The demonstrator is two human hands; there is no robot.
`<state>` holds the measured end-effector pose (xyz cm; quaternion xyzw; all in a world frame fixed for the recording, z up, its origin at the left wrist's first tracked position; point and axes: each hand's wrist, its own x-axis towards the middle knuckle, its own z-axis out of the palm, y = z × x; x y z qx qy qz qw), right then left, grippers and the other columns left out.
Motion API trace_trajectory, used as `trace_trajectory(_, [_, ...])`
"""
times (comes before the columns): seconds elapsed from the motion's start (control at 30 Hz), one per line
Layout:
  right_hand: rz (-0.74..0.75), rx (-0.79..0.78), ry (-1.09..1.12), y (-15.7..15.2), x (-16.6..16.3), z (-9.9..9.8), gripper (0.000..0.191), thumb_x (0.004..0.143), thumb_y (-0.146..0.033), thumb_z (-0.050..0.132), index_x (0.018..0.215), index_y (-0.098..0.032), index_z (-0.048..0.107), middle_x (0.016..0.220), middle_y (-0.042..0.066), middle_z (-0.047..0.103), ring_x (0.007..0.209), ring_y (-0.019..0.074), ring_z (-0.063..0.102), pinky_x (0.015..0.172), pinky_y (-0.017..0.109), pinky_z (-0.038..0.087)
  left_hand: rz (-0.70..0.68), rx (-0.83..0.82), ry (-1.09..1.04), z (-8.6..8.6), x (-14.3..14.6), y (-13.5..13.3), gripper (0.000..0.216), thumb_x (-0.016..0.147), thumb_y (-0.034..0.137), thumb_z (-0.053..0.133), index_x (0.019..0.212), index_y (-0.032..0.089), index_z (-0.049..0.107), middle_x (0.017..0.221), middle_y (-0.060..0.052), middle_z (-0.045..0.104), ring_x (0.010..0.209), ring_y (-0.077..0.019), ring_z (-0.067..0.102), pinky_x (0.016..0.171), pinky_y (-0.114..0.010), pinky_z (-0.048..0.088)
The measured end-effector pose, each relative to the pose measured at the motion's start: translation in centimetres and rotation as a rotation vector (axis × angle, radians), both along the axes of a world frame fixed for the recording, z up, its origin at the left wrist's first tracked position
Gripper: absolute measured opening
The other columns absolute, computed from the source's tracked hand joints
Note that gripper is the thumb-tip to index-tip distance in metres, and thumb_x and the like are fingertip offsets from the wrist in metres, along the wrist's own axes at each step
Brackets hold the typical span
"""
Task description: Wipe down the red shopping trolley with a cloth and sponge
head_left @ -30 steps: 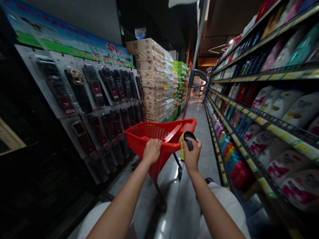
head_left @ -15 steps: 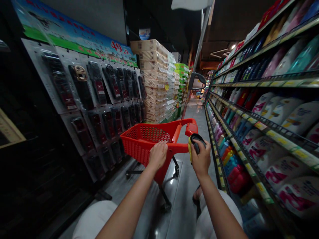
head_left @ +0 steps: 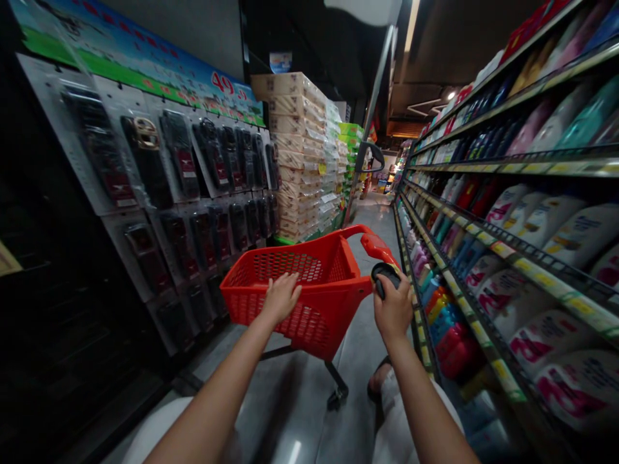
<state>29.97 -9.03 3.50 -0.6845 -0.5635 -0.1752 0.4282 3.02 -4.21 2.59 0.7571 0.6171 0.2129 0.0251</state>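
Note:
A red plastic shopping cart (head_left: 309, 316) stands before me, turned so its basket points left. My left hand (head_left: 281, 298) rests at the near side rim of the basket, its fingers stretched out over the edge rather than wrapped round it. Beside the cart's red handle, my right hand (head_left: 394, 306) is closed on a black oval object (head_left: 385, 273) with a hollow middle; a little yellow shows at its edge. What kind of thing it is I cannot make out. The inside of the basket shows partly, through its perforated walls and open top.
Packaged belts (head_left: 181, 154) hang on a display at the left. Stacked cartons (head_left: 294, 154) stand behind it, near a grey pole with a looped handle (head_left: 373, 156). Shelves of bottles (head_left: 536, 277) line the right side. The tiled aisle floor (head_left: 377, 219) runs ahead between them.
The cart has swung and shifted slightly left and nearer. My left hand has slid left along the rim, and its fingers have straightened. My right hand still holds the black oval object.

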Motion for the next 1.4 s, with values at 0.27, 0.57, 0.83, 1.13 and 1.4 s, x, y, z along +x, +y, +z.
trace_trajectory(0.27, [0.194, -0.280, -0.038, 2.4, -10.5, -4.3, 0.043, 0.085, -0.017, 0.059, 0.123, -0.036, 0.064, 0.150, 0.005, 0.036, 0.105, 0.0249, 0.052, 0.077, 0.034, 0.051, 0.038, -0.042, 0.211, -2.8, -1.8, 1.0, 0.041, 0.101, 0.039, 0.029, 0.101, 0.019, 0.065, 0.107, -0.009, 0.071, 0.105, -0.0235, 0.061, 0.100, -0.042, 0.036])
trace_trajectory(0.57, [0.193, -0.328, -0.228, 3.8, -3.4, -0.1, 0.029, 0.087, -0.027, 0.059, 0.113, -0.032, 0.069, 0.135, 0.006, 0.052, 0.093, 0.0203, 0.055, 0.072, 0.030, 0.047, 0.102, 0.007, 0.135, -3.7, 0.4, 0.4, 0.034, 0.100, 0.035, 0.031, 0.098, 0.021, 0.062, 0.107, -0.007, 0.070, 0.103, -0.0237, 0.058, 0.088, -0.039, 0.033])
trace_trajectory(0.83, [-0.076, -0.251, -0.087, 6.0, 4.5, 4.6, 0.030, 0.089, -0.030, 0.055, 0.111, -0.021, 0.073, 0.118, 0.011, 0.056, 0.085, 0.0189, 0.056, 0.071, 0.036, 0.040, 0.116, 0.031, 0.139, -3.6, 1.1, -0.2, 0.039, 0.100, 0.034, 0.027, 0.098, 0.020, 0.063, 0.106, -0.008, 0.070, 0.102, -0.0253, 0.058, 0.087, -0.041, 0.034])
trace_trajectory(1.13, [0.315, -0.369, -0.290, 2.0, -6.9, -2.4, 0.040, 0.082, -0.021, 0.063, 0.119, -0.035, 0.064, 0.144, 0.004, 0.046, 0.098, 0.0216, 0.053, 0.070, 0.029, 0.049, 0.152, 0.072, 0.147, -3.5, 2.3, -2.2, 0.040, 0.100, 0.032, 0.026, 0.100, 0.018, 0.064, 0.105, -0.009, 0.070, 0.102, -0.0270, 0.058, 0.086, -0.041, 0.035])
trace_trajectory(1.4, [0.220, -0.282, -0.220, 2.4, 0.4, -0.5, 0.036, 0.083, -0.024, 0.061, 0.117, -0.033, 0.066, 0.139, 0.005, 0.049, 0.103, 0.0225, 0.055, 0.076, 0.031, 0.049, 0.228, 0.069, 0.145, -3.1, 3.7, -6.2, 0.037, 0.099, 0.030, 0.030, 0.097, 0.018, 0.065, 0.102, -0.011, 0.071, 0.102, -0.0270, 0.060, 0.088, -0.041, 0.035])
